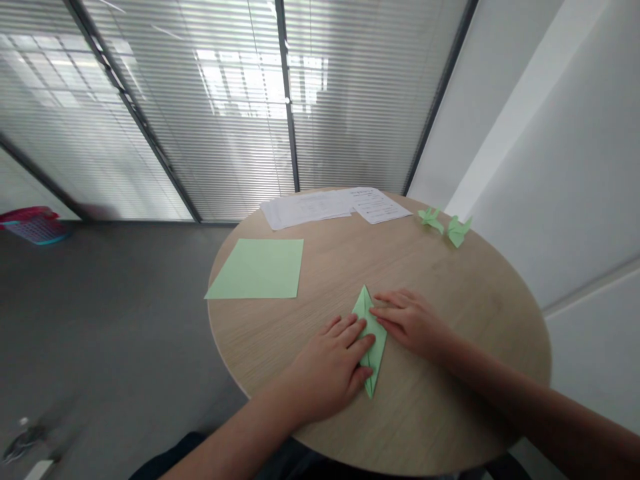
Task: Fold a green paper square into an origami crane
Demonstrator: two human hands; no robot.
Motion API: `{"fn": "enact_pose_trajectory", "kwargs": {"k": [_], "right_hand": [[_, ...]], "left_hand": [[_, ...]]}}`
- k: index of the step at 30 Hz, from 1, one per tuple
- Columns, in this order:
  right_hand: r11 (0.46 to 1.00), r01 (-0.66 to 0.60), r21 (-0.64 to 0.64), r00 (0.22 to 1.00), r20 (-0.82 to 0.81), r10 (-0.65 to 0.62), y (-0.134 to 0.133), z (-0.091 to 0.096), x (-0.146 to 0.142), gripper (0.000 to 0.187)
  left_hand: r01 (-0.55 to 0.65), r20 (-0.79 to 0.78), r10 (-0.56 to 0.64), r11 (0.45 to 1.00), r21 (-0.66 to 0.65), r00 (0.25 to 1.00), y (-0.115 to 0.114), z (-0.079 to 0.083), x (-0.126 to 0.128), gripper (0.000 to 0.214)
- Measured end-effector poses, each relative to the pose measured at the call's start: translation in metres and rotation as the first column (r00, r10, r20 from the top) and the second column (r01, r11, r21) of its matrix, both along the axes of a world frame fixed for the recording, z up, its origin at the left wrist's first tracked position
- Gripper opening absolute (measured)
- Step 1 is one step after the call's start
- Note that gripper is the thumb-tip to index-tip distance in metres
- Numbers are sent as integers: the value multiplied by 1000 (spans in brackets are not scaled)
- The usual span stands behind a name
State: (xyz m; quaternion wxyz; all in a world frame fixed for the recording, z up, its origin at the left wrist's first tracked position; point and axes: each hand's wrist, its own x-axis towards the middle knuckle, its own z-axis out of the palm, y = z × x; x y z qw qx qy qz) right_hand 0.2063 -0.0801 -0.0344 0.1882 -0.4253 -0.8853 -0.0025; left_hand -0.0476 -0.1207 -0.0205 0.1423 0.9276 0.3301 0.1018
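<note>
A folded piece of green paper (379,337), shaped like a long diamond with a crease down its middle, lies flat on the round wooden table (440,393). My left hand (336,363) rests on its left side, fingers spread and pressing on the paper. From the right, my right hand (407,320) touches the upper right edge with its fingertips, the fingers stretched out. Parts of the paper's left side are hidden under my left fingers.
A flat green sheet (260,270) lies at the table's left edge. Printed white papers (320,207) are at the back. Two folded green paper figures (457,231) stand at the far right, near the white wall (565,167). A red and blue basket (37,225) sits on the floor.
</note>
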Motion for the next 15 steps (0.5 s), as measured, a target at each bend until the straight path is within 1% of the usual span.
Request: {"fn": "enact_pose_trajectory", "kwargs": {"k": [5, 10, 15], "right_hand": [[997, 54, -47, 997, 64, -51, 4, 6, -8, 32], [991, 130, -41, 987, 105, -125, 12, 13, -17, 35], [981, 193, -20, 971, 149, -188, 12, 14, -25, 34]], "left_hand": [[-5, 1, 5, 1000, 4, 1000, 0, 3, 0, 47], [-10, 12, 10, 1000, 12, 1000, 0, 5, 0, 46], [-6, 14, 6, 1000, 10, 1000, 0, 6, 0, 48]]}}
